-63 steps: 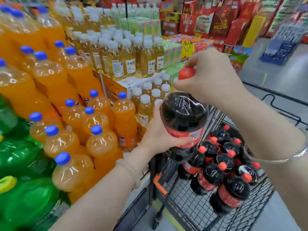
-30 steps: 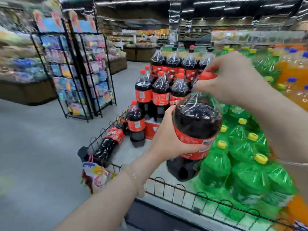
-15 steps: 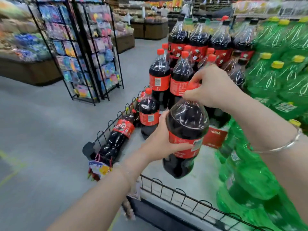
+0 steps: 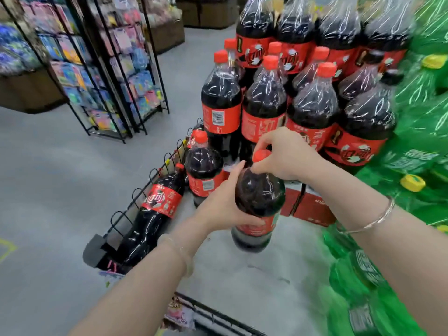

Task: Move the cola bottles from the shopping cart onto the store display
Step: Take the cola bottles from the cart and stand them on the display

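I hold one large cola bottle (image 4: 260, 195) upright, low over the white display platform (image 4: 254, 275). My left hand (image 4: 223, 207) wraps its side by the red label. My right hand (image 4: 286, 156) pinches its red cap from above. Behind it, stacked cola bottles (image 4: 264, 103) with red caps and labels fill the back of the display. One cola bottle (image 4: 204, 173) stands alone to the left, and another (image 4: 155, 209) lies on its side against the wire rim. The shopping cart is out of view.
A black wire rail (image 4: 145, 190) edges the platform on the left and front. Green soda bottles (image 4: 417, 146) crowd the right side. Black wire racks of colourful packets (image 4: 106, 69) stand across the grey aisle floor (image 4: 48, 178).
I turned away from the cart toward the cola display and carried the bottle there in both hands. Over the last second it has come down close to the white platform.
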Tool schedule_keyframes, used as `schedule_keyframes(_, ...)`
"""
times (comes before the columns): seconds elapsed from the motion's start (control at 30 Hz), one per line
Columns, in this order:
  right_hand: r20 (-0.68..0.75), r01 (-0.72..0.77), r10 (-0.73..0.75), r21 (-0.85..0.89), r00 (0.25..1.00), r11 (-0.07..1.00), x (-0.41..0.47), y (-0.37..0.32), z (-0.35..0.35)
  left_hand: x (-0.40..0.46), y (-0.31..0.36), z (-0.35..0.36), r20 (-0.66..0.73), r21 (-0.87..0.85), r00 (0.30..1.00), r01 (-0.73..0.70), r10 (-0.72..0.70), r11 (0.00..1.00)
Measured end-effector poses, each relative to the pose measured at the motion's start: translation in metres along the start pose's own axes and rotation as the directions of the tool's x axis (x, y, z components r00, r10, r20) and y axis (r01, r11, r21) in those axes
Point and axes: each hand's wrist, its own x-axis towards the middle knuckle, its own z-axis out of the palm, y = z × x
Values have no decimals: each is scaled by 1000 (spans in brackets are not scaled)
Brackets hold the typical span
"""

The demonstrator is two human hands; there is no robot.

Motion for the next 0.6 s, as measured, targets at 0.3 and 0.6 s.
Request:
schedule_keyframes(0.3,110,-114,105,80,988,990,52,21,38,39,-31,6,-32,102,992,125,-122,987)
schedule_keyframes(0.6,148,-129,112,109,983,986,83,26,54,61,-48,11,-122,242,975,211,-186,947)
